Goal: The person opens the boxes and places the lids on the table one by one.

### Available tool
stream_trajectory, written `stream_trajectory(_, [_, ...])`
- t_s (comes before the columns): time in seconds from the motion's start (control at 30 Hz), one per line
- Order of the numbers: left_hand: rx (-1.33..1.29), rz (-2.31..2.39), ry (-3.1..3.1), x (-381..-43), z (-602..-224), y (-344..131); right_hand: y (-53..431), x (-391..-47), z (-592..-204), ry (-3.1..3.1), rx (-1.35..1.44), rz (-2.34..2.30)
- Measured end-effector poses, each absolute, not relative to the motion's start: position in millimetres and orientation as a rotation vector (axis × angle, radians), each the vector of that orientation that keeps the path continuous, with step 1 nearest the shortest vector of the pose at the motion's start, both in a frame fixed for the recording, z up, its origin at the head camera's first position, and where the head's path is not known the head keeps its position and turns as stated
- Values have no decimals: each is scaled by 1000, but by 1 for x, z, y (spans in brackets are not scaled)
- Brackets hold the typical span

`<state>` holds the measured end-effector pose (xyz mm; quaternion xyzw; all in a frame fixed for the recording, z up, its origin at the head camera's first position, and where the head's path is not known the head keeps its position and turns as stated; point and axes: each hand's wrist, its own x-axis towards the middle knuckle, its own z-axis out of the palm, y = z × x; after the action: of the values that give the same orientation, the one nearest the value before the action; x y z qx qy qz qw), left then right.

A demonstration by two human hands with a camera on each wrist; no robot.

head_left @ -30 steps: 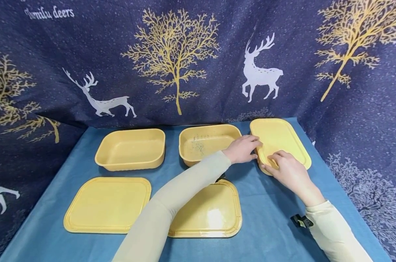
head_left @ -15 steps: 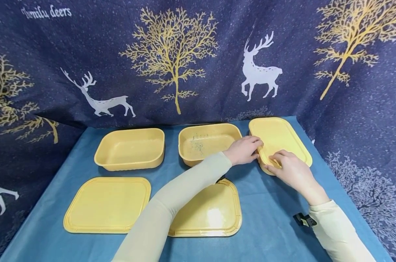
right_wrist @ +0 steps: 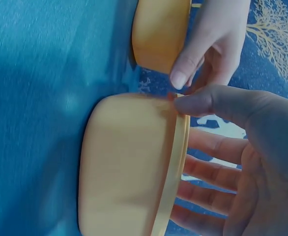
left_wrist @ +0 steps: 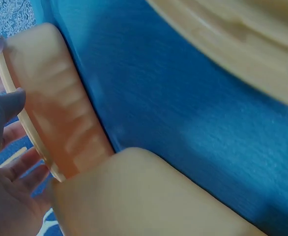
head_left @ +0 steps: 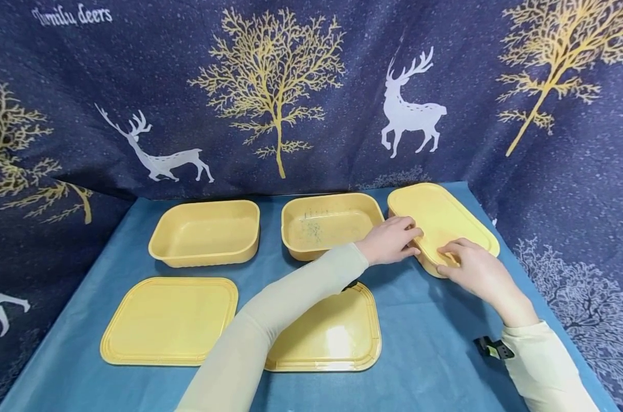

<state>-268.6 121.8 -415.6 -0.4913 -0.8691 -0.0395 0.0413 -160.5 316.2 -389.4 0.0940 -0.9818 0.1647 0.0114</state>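
A yellow rectangular food container (right_wrist: 124,162) stands at the back right of the table, its flat lid (head_left: 447,214) on top. My left hand (head_left: 391,240) holds its left edge, the thumb against the rim and the fingers over the lid. At the near corner, my right hand (head_left: 478,272) grips the rim, with its thumb at the edge and its fingers spread across the lid. In the right wrist view both thumbs come close together at that corner. The left wrist view shows the container's ribbed side wall (left_wrist: 60,98) below the lid rim.
Two uncovered yellow containers (head_left: 208,232) stand along the back, the middle one (head_left: 334,220) with dark specks inside. Two lids (head_left: 169,320) lie flat in front of them; my left sleeve (head_left: 275,320) crosses over one lid (head_left: 337,332). A deer-patterned cloth (head_left: 337,86) hangs behind.
The lidded container has turned on the table, its near end swinging right and its far end slightly left. Both hands have shifted right with it, still gripping the rim.
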Motion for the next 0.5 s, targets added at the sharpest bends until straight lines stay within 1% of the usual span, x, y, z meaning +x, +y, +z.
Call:
stream_trajectory(0.13, [-1529, -106, -2666, -265, -413, 122, 323, -159, -387, -3089, 302, 516])
stream_trajectory(0.27, [-1547, -107, -2675, -269, -412, 123, 327, -158, -385, -3117, 308, 512])
stream_trajectory(0.5, [-1386, -124, -2783, -285, -412, 118, 320, -154, -389, -3086, 265, 422])
